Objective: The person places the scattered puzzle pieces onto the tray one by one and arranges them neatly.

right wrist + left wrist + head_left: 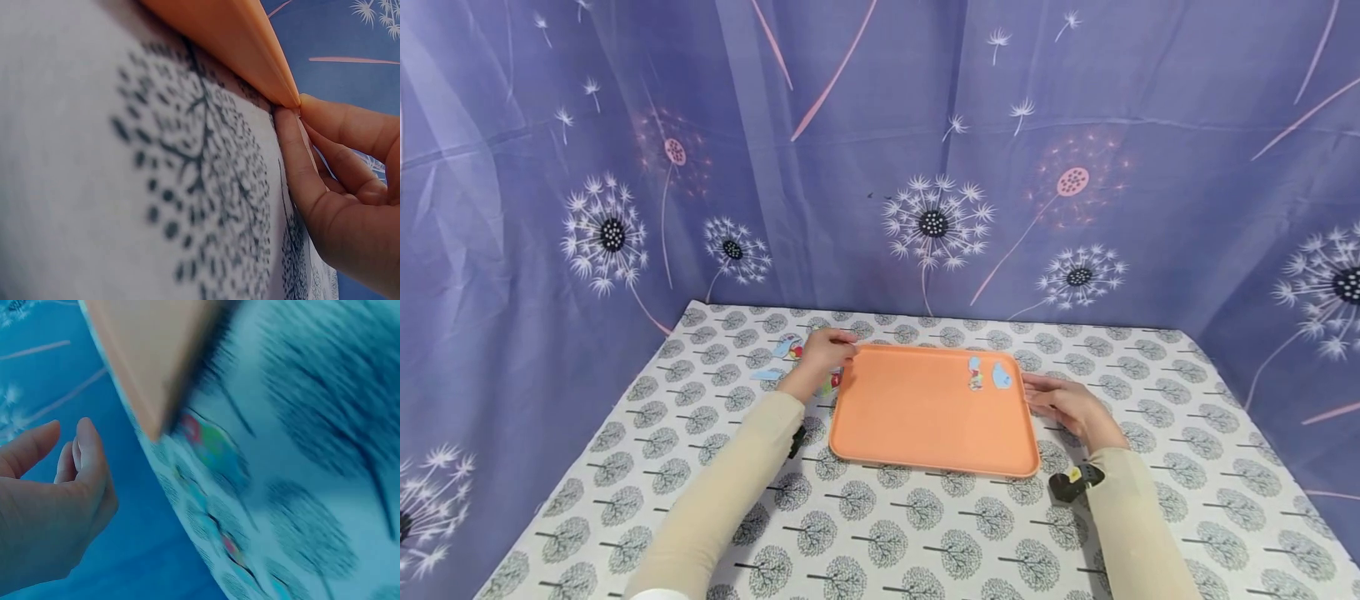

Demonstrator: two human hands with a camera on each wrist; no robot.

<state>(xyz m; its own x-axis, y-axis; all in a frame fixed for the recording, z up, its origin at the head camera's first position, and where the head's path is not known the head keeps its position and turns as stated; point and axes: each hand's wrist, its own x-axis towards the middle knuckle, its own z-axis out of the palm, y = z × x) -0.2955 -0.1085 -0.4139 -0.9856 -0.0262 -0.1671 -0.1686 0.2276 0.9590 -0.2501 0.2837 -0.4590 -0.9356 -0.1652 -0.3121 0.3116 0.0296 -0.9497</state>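
An orange rectangular tray [925, 408] lies in front of me. Two small flat cut-out pieces sit near its far right corner: a light blue piece [1002, 376] and a narrow multicoloured piece [975, 375]. My right hand [1067, 404] pinches the tray's right rim between thumb and fingers, as the right wrist view shows at the tray edge [250, 56]. By the far left corner is my left hand [825, 354]; in the left wrist view its thumb and fingers [90, 450] are loosely bent, with a gap between them and the tray [150, 356].
Left of the tray lie more flat pieces on the tree-print tablecloth [625, 467]: a light blue piece [767, 375], a blue and red piece [786, 346] and a green and red piece [831, 382] partly hidden by the left hand. A purple dandelion curtain [850, 208] hangs behind.
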